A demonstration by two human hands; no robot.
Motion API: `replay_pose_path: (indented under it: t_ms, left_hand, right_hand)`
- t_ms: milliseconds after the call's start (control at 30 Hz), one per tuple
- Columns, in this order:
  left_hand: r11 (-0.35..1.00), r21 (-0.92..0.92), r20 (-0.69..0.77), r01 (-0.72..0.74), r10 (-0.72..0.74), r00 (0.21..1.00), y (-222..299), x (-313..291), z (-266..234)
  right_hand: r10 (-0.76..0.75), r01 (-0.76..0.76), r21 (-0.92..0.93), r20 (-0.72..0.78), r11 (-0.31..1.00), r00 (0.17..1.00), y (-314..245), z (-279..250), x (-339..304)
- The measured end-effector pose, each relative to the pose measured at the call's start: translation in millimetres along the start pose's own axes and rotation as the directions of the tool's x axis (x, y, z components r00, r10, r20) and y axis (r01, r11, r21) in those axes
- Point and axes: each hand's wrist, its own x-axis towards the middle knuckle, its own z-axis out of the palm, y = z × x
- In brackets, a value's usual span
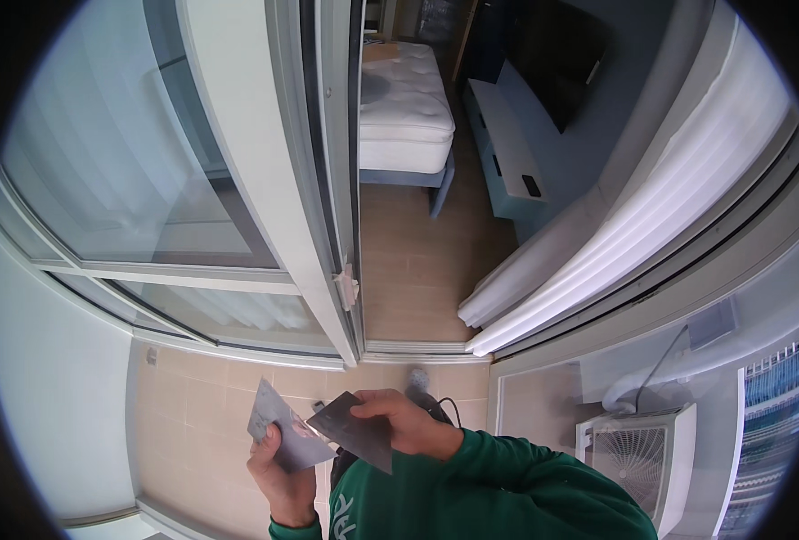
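My left hand (282,477) grips a thin, light grey four-sided sheet (302,446), its thumb lying on the face. A thin dark grey sheet (354,434) is pinched by my right hand (407,423), thumb and fingers at its upper edge. The two pieces are held side by side in front of my body, and their inner edges come close to each other or overlap slightly. From this view I cannot make out what material they are. Both forearms wear green sleeves.
A white-framed sliding glass door (246,135) stands ahead, with a handle (346,286) and a floor track (426,347). Through the opening are a bed (408,108), a low cabinet (498,153) and a white curtain (633,207). An air-conditioner unit (638,459) is on the right.
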Motion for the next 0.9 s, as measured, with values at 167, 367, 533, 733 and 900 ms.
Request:
replay_pose_path:
  t_ms: [167, 367, 533, 733, 900]
  left_hand:
    - [0.997, -0.035, -0.053, -0.067, 0.065, 0.996, 8.3, 0.0, -9.1]
    - [0.982, -0.028, -0.103, -0.185, 0.182, 0.978, 5.7, 5.9, -27.4]
    - [0.962, -0.025, -0.11, -0.272, 0.267, 0.957, -18.6, 11.1, -7.7]
    - [0.957, -0.008, -0.256, -0.291, 0.279, 0.925, -58.5, 15.7, 53.6]
    - [0.96, 0.042, -0.468, -0.278, 0.265, 0.843, -81.8, 15.9, 120.8]
  right_hand:
    - [-0.221, 0.222, -0.011, -0.15, 0.975, 0.964, -40.9, -20.6, -22.0]
    - [-0.412, 0.403, -0.089, -0.229, 0.911, 0.882, -95.8, -63.7, -23.5]
    - [-0.473, 0.429, -0.221, -0.219, 0.876, 0.853, -142.5, -81.5, -17.3]
    - [-0.563, 0.413, -0.55, -0.13, 0.726, 0.816, -193.2, -121.3, -3.7]
    - [-0.585, 0.423, -0.664, -0.028, 0.617, 0.81, -229.8, -154.4, 18.0]
